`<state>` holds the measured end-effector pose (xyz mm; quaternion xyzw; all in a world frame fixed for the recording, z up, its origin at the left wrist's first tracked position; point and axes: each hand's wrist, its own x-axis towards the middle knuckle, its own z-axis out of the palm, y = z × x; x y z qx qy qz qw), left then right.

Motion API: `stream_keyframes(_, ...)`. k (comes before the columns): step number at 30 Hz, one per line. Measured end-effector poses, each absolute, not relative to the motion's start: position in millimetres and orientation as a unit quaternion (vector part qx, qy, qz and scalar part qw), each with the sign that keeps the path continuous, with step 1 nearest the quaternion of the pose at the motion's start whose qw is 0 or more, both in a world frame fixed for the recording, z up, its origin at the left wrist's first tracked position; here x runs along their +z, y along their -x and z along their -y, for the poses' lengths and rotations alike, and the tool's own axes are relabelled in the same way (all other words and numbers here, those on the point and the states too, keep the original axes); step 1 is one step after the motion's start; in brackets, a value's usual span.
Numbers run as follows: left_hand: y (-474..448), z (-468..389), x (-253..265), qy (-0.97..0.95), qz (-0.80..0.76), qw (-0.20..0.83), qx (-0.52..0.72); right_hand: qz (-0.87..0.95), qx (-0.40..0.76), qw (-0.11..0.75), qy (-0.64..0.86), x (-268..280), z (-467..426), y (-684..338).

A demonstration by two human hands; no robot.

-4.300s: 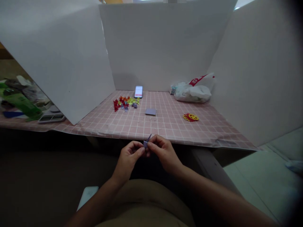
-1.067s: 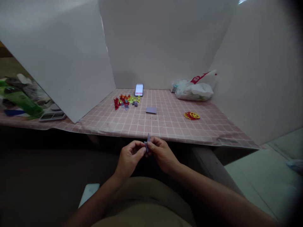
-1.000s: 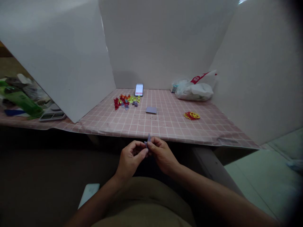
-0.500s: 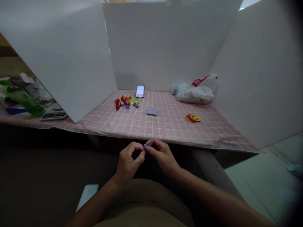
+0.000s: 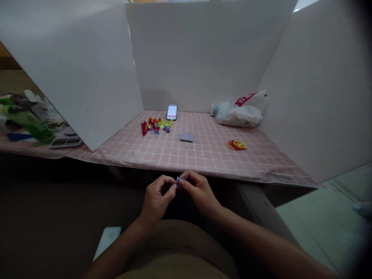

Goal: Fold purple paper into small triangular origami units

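Note:
Between my fingertips, just off the table's front edge, is a small piece of folded purple paper (image 5: pixel 178 179). My right hand (image 5: pixel 200 192) pinches it between thumb and fingers. My left hand (image 5: pixel 157 197) has thumb and forefinger pressed together at the paper's left side. Much of the paper is hidden by the fingers. On the table ahead lies a stack of purple paper squares (image 5: pixel 186 137). Farther back on the left is a pile of small folded paper pieces (image 5: pixel 157 126) in red, orange, yellow and purple.
A lit phone (image 5: pixel 172 112) leans at the back of the pink checked table (image 5: pixel 203 155). Yellow and red cut-outs (image 5: pixel 236 145) lie right, before a white plastic bag (image 5: pixel 241 115). White panels (image 5: pixel 209 58) enclose three sides. A scale (image 5: pixel 66 142) and green bottle (image 5: pixel 30 123) stand outside, left.
My left thumb and fingertips have shifted slightly along the purple paper, and less of the paper shows above my right fingers. The things on the table have not moved.

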<state>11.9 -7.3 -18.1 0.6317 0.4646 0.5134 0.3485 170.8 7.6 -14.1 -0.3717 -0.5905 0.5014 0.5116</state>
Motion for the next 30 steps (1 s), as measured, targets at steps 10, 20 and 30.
stream_keyframes(10, -9.9, 8.5, -18.3, -0.642, -0.439, 0.359, 0.516, 0.624, 0.469, 0.493, 0.384, -14.3, -7.8, -170.4)
stream_keyframes(20, -13.3, 9.1, -24.8, -0.597, -0.438, 0.418, 0.526, 0.607, 0.461, 0.499, 0.413, -13.3, -3.4, -170.7)
stream_keyframes(30, -14.2, 13.9, -26.7, -0.583, -0.445, 0.417, 0.537, 0.544, 0.498, 0.523, 0.428, -11.3, -4.3, -168.5)
